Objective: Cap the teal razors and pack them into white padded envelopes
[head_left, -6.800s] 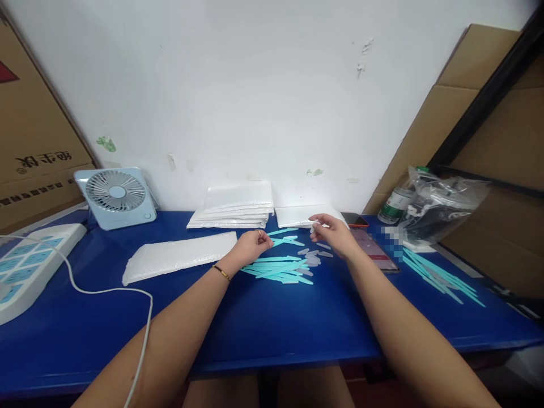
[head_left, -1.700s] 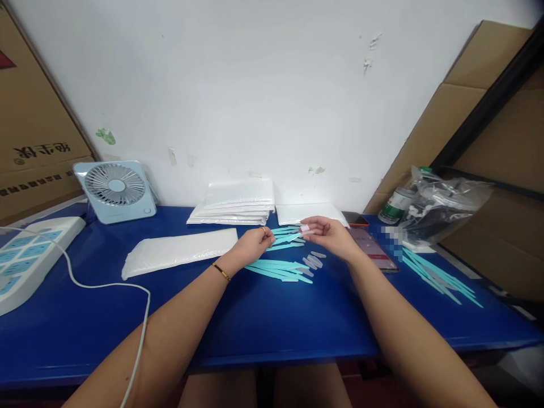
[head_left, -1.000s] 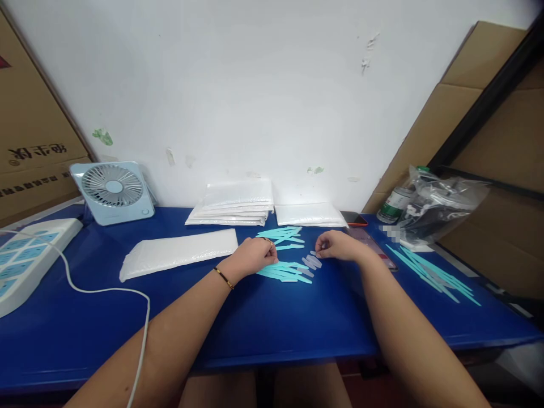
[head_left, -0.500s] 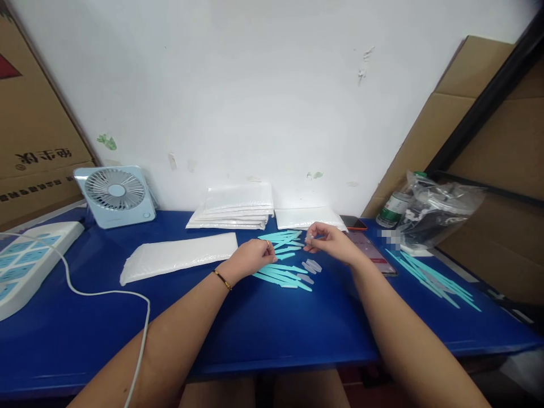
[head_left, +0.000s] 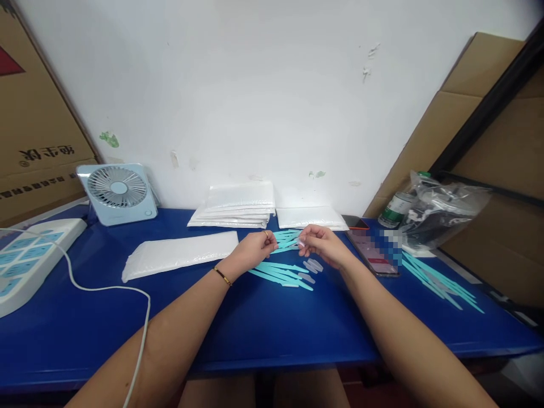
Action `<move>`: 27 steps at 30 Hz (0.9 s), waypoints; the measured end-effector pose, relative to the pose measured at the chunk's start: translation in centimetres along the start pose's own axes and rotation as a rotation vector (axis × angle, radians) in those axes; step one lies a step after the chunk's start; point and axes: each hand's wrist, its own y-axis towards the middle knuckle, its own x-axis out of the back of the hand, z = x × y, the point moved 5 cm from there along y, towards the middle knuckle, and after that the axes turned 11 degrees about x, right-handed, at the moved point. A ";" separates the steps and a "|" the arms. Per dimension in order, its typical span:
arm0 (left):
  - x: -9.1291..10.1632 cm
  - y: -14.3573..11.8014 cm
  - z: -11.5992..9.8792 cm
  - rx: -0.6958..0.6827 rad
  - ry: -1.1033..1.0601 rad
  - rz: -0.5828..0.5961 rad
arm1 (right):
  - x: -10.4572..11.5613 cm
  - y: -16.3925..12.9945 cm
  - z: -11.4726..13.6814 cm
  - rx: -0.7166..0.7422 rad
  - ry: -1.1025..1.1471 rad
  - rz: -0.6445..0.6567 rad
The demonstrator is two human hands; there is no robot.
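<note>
My left hand (head_left: pixel 255 248) pinches one thin teal plastic stick (head_left: pixel 285 245) and holds it just above the blue table (head_left: pixel 263 323). My right hand (head_left: pixel 321 245) holds a small clear plastic cap (head_left: pixel 301 242) at that stick's right end. Below both hands lies a heap of teal sticks (head_left: pixel 278 272), with a few loose clear caps (head_left: pixel 312 267) beside it. A second small bunch of teal sticks (head_left: pixel 287 234) lies behind the hands.
A white padded envelope (head_left: pixel 181 253) lies left, with stacks of envelopes (head_left: pixel 236 207) at the wall. A phone (head_left: pixel 373 252), more teal sticks (head_left: pixel 437 279) and a plastic bag (head_left: pixel 442 207) sit right. A small fan (head_left: pixel 118 192), power strip (head_left: pixel 29 258) and white cable (head_left: pixel 106 290) are left.
My right hand picked a clear cap from the table and brought it up to the end of the stick. My left hand lifted that stick slightly toward it.
</note>
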 end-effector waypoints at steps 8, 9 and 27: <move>0.1 0.2 0.2 -0.002 0.043 -0.030 | 0.1 0.0 0.4 0.034 -0.032 -0.028; 0.1 0.1 0.1 -0.009 0.049 -0.029 | -0.2 -0.1 0.3 0.024 -0.036 -0.005; -1.2 -0.8 -0.8 -0.046 0.432 0.104 | 3.3 -1.4 0.8 -0.270 -0.935 0.344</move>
